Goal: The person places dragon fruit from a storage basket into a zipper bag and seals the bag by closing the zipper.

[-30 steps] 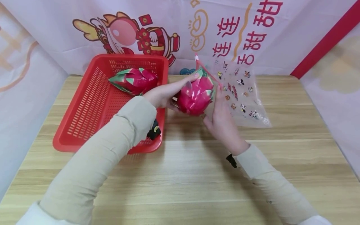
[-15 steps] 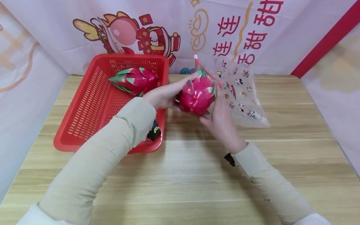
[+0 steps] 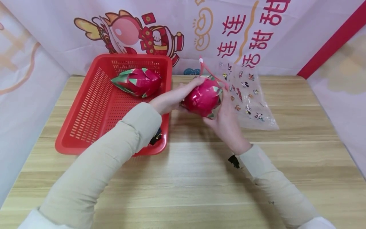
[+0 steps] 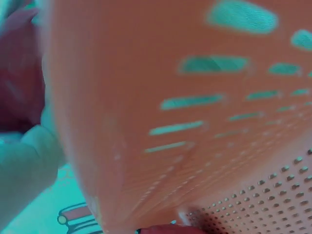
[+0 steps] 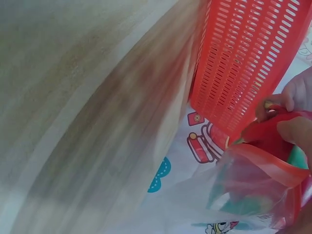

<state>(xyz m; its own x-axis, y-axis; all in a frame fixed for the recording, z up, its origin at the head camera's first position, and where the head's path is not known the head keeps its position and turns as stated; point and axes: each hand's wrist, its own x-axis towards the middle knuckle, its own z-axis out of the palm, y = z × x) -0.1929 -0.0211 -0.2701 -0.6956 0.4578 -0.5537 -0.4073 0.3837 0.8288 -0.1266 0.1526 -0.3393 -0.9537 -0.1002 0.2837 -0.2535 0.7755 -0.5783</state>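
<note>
A pink dragon fruit with green scales [image 3: 202,98] is held in my left hand [image 3: 179,94], fingers around its left side. My right hand [image 3: 227,122] pinches the red-edged mouth of a clear slider zip bag [image 3: 251,105] printed with small cartoon figures. In the right wrist view, the fruit [image 5: 268,134] lies partly inside the bag's mouth, and green scales show blurred through the plastic [image 5: 234,187]. Some of the right fingers are hidden behind the fruit and bag. The basket wall [image 4: 122,73] blocks most of the left wrist view.
A red perforated basket [image 3: 114,111] stands to the left, under my left forearm. Another dragon fruit [image 3: 141,82] lies inside it. A printed white cloth [image 3: 188,19] rises behind the wooden table [image 3: 183,184].
My left hand has shifted slightly right and tilted the dragon fruit, its green tip going deeper into the bag's mouth. The right hand keeps its grip with little movement.
</note>
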